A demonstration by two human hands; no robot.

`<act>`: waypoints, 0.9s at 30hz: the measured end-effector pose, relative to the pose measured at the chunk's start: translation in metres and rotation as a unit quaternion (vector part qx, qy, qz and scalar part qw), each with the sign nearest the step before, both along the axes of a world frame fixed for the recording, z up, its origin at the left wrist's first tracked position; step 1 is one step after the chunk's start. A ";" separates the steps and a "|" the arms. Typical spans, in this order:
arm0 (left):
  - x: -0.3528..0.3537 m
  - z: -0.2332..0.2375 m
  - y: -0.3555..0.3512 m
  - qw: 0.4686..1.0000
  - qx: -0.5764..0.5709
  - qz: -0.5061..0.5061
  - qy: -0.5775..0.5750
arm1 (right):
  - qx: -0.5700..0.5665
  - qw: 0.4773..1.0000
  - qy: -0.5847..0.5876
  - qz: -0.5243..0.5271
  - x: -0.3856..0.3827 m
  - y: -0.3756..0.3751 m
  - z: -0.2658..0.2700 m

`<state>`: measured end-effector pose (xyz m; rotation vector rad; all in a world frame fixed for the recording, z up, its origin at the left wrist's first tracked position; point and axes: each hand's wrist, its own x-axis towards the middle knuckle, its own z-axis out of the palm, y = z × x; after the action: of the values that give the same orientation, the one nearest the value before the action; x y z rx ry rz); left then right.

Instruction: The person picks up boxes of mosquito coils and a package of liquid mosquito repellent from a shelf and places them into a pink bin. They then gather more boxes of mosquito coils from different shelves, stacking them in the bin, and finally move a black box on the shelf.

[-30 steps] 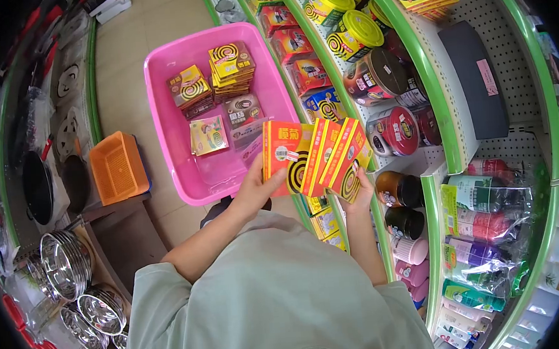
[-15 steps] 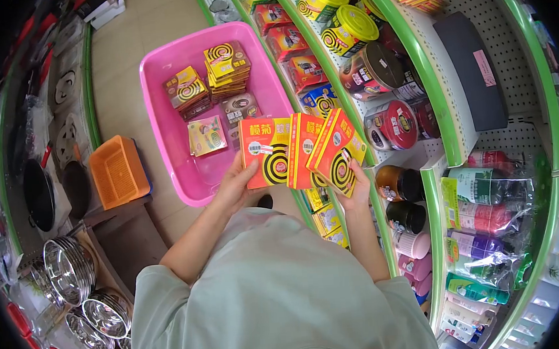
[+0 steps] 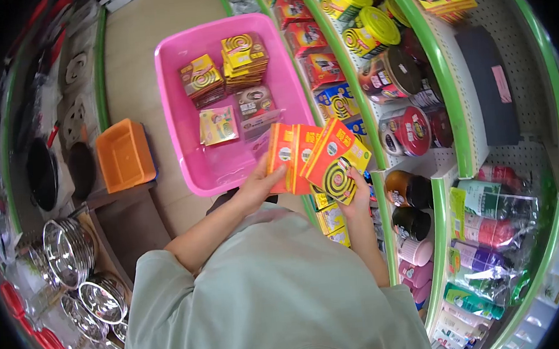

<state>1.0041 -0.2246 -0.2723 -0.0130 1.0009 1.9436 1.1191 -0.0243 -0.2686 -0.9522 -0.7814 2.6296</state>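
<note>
Fanned out in front of my chest are several flat red and yellow boxes (image 3: 302, 152) with a black spiral print. My left hand (image 3: 258, 187) is closed on the left end of the fan, thumb on top. The rightmost box, tilted and lying over the others, is gripped at its lower right edge by my right hand (image 3: 358, 198). Beyond them a pink tub (image 3: 173, 117) on the floor holds stacks of yellow-brown boxes (image 3: 243, 57), a pale yellow box (image 3: 218, 125) and dark boxes (image 3: 254, 103). The fan overlaps the tub's near right edge.
On the right, green-edged shelves (image 3: 445, 91) carry yellow-lidded tubs (image 3: 379, 26), jars (image 3: 413, 133) and bottles (image 3: 487, 228). An orange basket (image 3: 123, 156) stands left of the tub. Steel bowls (image 3: 71, 254) and pans (image 3: 41, 172) line the left side.
The view has shifted, so the tub and shelves sit further right. My left hand has moved closer to my right, and the boxes overlap more, with the left one tilted.
</note>
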 end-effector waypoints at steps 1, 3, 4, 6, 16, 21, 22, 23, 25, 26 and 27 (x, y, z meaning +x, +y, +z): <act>0.003 0.001 0.002 1.000 -0.011 -0.012 0.026 | -0.011 1.000 -0.005 0.011 0.002 0.000 -0.001; 0.006 0.000 0.003 0.996 -0.032 -0.043 0.070 | -0.028 0.998 0.014 0.046 0.010 0.002 -0.005; 0.006 0.001 0.002 0.996 -0.037 -0.034 0.070 | -0.044 0.995 0.043 0.075 0.013 0.003 -0.006; 0.004 0.010 0.000 0.995 -0.019 -0.090 0.034 | -0.041 0.994 0.037 0.089 0.014 0.000 -0.002; -0.028 0.004 -0.003 0.968 -0.042 -0.245 0.018 | 0.222 0.964 -0.036 0.144 -0.004 -0.013 0.026; -0.031 0.008 -0.001 0.984 -0.073 -0.149 0.064 | 0.302 0.926 -0.079 0.213 -0.024 -0.033 0.035; -0.031 0.015 -0.004 0.979 -0.118 -0.153 0.063 | 0.301 0.926 -0.081 0.213 -0.027 -0.038 0.037; -0.034 0.016 -0.006 0.985 -0.106 -0.137 0.018 | 0.333 0.908 -0.079 0.241 -0.031 -0.046 0.042; -0.037 0.000 -0.012 0.989 -0.074 -0.127 -0.018 | 0.358 0.880 -0.098 0.295 -0.039 -0.054 0.050; -0.038 -0.005 -0.015 0.991 -0.041 -0.116 -0.053 | 0.356 0.881 -0.101 0.295 -0.043 -0.057 0.048; -0.041 -0.009 -0.017 0.990 -0.059 -0.104 -0.076 | 0.371 0.879 -0.086 0.288 -0.046 -0.062 0.046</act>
<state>0.9629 -0.2416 -0.2808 -0.1185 0.9738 1.6663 1.0727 -0.0859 -0.2230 -0.7904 -2.1919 2.2735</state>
